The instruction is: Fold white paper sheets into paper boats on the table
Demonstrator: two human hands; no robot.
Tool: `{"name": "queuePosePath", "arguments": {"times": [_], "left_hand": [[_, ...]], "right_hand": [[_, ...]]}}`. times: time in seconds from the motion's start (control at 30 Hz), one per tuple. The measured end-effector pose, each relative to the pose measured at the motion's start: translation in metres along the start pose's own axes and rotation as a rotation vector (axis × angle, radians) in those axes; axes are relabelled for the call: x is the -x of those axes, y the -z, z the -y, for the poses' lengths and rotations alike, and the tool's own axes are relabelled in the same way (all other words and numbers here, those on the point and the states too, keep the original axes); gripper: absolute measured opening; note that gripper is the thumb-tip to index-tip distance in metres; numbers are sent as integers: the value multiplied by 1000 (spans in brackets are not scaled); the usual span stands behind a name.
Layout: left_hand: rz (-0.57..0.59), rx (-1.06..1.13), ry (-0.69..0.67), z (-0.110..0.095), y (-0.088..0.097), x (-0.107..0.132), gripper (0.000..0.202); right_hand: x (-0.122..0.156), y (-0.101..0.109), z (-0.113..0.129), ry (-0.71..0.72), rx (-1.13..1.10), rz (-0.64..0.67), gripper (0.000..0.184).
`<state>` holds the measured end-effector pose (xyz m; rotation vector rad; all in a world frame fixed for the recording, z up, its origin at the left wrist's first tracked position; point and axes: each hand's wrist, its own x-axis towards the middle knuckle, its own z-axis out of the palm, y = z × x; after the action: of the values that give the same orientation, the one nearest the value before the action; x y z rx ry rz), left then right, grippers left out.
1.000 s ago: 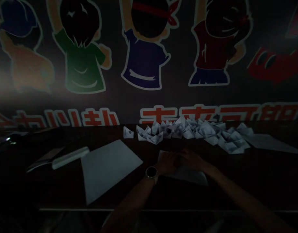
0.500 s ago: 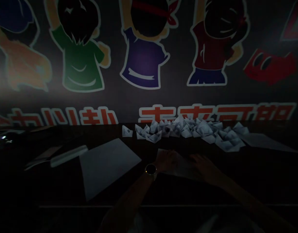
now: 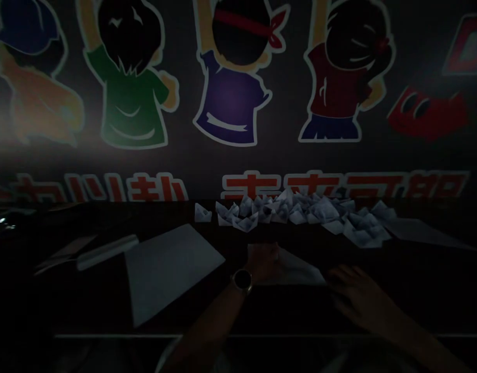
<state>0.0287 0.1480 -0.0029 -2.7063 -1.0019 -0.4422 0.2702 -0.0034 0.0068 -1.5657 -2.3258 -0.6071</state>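
Observation:
My left hand, with a round-faced wristwatch on its wrist, lies on the left end of a folded white paper sheet. The dim light hides whether its fingers grip the paper. My right hand is on the dark table, to the right of the sheet and not touching it, with its fingers spread. A plain white paper sheet lies to the left of my left hand.
Many folded paper boats are heaped along the table's far edge, with a flat sheet at their right. A long white strip lies at the left. Behind stands a wall painted with cartoon figures and red lettering.
My right hand has moved right and toward me, off the folded sheet. My left hand has stayed on the sheet, which now shows more of its right side.

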Motion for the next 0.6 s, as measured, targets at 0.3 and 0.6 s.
{"name": "queuePosePath", "arguments": {"times": [0.3, 0.6], "left_hand": [[-23, -126, 0, -3, 6, -4, 28], [2, 268, -31, 14, 2, -8, 26]], "right_hand": [[-42, -25, 46, -41, -160, -110, 41], [-57, -31, 62, 5, -451, 76, 57]]}}
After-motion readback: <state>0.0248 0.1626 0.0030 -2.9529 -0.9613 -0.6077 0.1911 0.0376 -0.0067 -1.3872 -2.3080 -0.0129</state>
